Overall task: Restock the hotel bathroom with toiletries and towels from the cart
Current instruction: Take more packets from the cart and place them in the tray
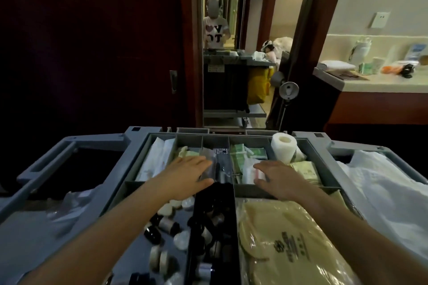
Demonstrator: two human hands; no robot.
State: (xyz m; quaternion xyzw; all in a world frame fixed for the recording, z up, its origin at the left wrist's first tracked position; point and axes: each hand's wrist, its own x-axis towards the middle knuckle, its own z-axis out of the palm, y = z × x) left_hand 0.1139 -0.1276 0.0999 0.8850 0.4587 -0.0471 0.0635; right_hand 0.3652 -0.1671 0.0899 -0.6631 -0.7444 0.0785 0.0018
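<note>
Grey cart tray (pixel 308 152), left hand (pixel 185 176) and right hand (pixel 280 180) spread flat, grip empty, packets beneath hidden.

Open access from above is afforded over the cart tray (pixel 231 139). Compartments are separated by dividers; an upright paper roll (pixel 283 147) obstructs the far-right corner.

The cart tray (pixel 308 146) was grey. It held a white paper roll (pixel 283 148), pale green packets (pixel 245 152), small black-capped bottles (pixel 162 227) and a yellowish bag (pixel 278 233) with a dark printed emblem. White linen (pixel 379 183) lay at right; the door (pixel 92 41) was dark reddish-brown, the table (pixel 382 87) cream.
</note>
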